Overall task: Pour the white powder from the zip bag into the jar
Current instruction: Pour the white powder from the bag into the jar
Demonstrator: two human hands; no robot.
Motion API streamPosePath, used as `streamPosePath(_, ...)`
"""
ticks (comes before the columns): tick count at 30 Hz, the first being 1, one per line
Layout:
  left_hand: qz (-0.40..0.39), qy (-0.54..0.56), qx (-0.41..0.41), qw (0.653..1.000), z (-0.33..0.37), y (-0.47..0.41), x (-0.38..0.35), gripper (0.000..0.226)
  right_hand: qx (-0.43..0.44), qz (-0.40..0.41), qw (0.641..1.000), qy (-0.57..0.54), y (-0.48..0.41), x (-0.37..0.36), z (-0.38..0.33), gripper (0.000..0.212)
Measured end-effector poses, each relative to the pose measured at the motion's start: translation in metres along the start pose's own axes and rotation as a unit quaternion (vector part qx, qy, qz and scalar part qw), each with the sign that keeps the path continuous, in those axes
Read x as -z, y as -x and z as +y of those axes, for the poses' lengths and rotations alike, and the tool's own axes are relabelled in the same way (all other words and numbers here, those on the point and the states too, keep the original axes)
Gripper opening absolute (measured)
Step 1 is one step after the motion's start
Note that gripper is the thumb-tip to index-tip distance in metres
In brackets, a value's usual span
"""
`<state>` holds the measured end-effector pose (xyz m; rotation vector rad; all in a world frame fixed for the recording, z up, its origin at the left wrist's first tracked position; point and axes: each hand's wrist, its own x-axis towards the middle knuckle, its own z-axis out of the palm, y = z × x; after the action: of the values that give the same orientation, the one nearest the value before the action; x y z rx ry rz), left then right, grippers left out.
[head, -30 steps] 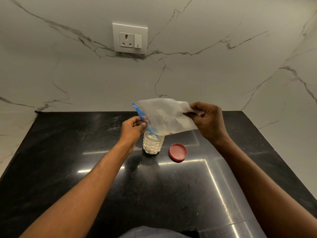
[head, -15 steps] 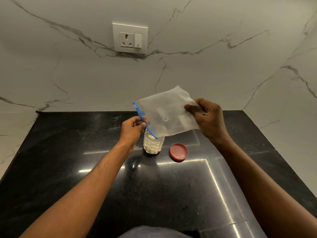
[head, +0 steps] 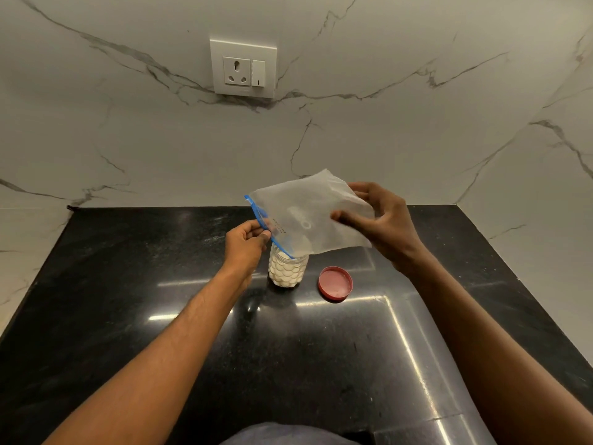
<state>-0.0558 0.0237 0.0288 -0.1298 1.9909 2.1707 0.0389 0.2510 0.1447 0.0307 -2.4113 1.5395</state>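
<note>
A clear zip bag (head: 305, 220) with a blue zip strip hangs tilted, its open lower corner in the mouth of a small dimpled jar (head: 287, 273) that is nearly full of white powder. My left hand (head: 245, 242) pinches the blue zip edge just left of the jar. My right hand (head: 382, 226) holds the bag's raised far end, thumb at its top edge and index finger stretched across its front, the other fingers spread. The bag looks almost empty, with a little white left near the lower corner.
A red lid (head: 335, 282) lies upside down on the black stone counter (head: 160, 268) right of the jar. Marble walls close the back and right side, with a wall socket (head: 243, 69) above. The counter's left edge runs diagonally.
The bag's far end has unfolded and risen. My right hand has loosened from a curled grip into spread fingers on the bag. The left hand and the jar have stayed in place.
</note>
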Motion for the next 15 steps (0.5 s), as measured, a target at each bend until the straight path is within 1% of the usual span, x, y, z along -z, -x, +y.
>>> streamPosePath(1,0.002,0.005,0.004,1.000,0.000,0.000,0.000,0.025,-0.009,-0.014,1.000,0.013,0.003,0.001,0.003,0.061)
streamPosePath(2,0.004,0.010,0.008,1.000,-0.001,0.000,0.000,0.025,-0.019,-0.019,0.999,0.035,0.006,0.001,0.008,0.065)
streamPosePath(3,0.005,0.012,0.010,1.000,-0.001,0.001,0.000,0.025,-0.027,-0.014,0.998,0.052,0.009,-0.001,0.012,0.061)
streamPosePath(5,0.006,0.011,0.011,1.000,-0.002,0.002,-0.001,0.025,-0.022,0.020,0.998,0.056,0.013,-0.006,0.017,0.037)
streamPosePath(6,0.006,0.010,0.010,1.000,-0.002,0.002,-0.002,0.025,-0.016,0.040,0.998,0.047,0.014,-0.009,0.019,0.029)
streamPosePath(8,0.003,0.008,0.008,1.000,-0.002,0.003,-0.003,0.024,-0.008,0.073,0.996,0.041,0.015,-0.015,0.020,0.027)
streamPosePath(10,0.002,0.009,0.008,1.000,-0.002,0.004,-0.002,0.025,0.006,0.090,0.994,0.062,0.014,-0.020,0.018,0.028)
streamPosePath(15,0.004,0.021,0.003,1.000,0.000,0.003,-0.002,0.025,0.017,0.064,0.996,0.067,0.009,-0.020,0.015,0.016)
